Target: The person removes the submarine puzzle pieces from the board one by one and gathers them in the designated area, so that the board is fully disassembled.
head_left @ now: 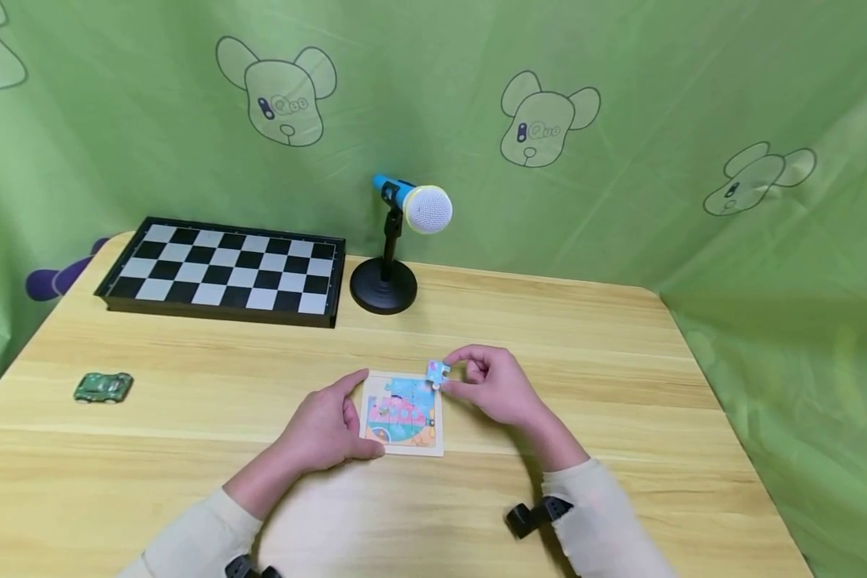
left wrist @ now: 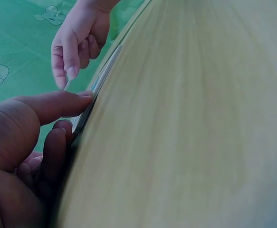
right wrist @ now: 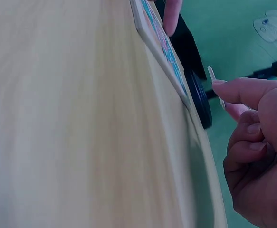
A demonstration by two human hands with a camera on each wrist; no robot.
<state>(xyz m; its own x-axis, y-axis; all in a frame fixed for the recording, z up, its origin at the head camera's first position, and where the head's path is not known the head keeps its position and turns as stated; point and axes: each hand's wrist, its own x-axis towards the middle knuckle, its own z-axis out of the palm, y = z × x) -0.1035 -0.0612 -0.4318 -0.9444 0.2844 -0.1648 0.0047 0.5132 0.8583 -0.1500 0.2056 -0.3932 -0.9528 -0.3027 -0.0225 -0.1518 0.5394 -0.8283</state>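
A small square jigsaw puzzle [head_left: 405, 413] with a pale border and a pink and blue picture lies on the table. My left hand [head_left: 327, 425] grips its left side, index finger at the upper corner and thumb at the lower edge; the left wrist view shows the thumb [left wrist: 62, 105] over the border. Between thumb and index finger, my right hand [head_left: 497, 385] pinches a light blue jigsaw piece [head_left: 437, 372] above the puzzle's upper right corner. That piece [right wrist: 211, 74] appears edge-on in the right wrist view, raised off the board, with the other fingers curled in.
A black-and-white checkerboard box [head_left: 224, 271] stands at the back left, beside a toy microphone [head_left: 428, 209] on a round black stand [head_left: 384, 286]. Farther left lies a green toy car [head_left: 104, 388]. A green curtain [head_left: 433, 96] hangs behind the wooden table [head_left: 621, 361].
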